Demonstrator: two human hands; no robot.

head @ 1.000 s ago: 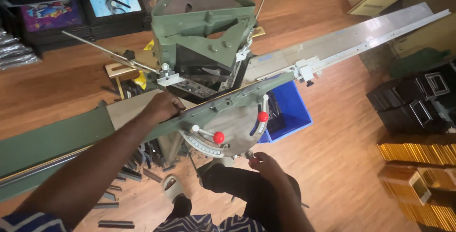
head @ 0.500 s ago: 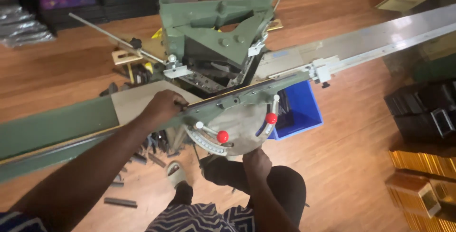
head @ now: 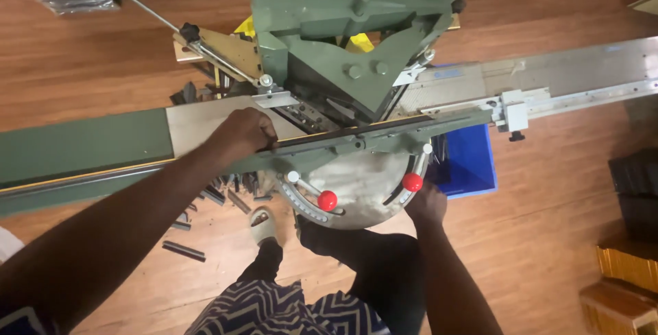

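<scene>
A green mitre cutting machine point(head: 349, 40) stands before me with a round grey table point(head: 360, 194) and two red-knobbed levers. My left hand point(head: 240, 136) presses down on a long dark frame strip point(head: 329, 138) lying along the machine's fence. My right hand point(head: 426, 205) sits just under the right red knob point(head: 412, 182), its fingers curled at the lever's end. The left red knob point(head: 327, 200) is free. My leg and sandalled foot point(head: 262, 224) show below the table.
Long green and metal guide rails point(head: 589, 78) run left and right. A blue bin point(head: 469, 167) sits under the right rail. Short dark offcuts point(head: 184, 250) litter the wooden floor. Stacked frame pieces point(head: 627, 259) lie at the right.
My right hand rose from beside my knee to the right red-knobbed lever. My left hand stayed on the strip at the fence. The view moved closer over the machine.
</scene>
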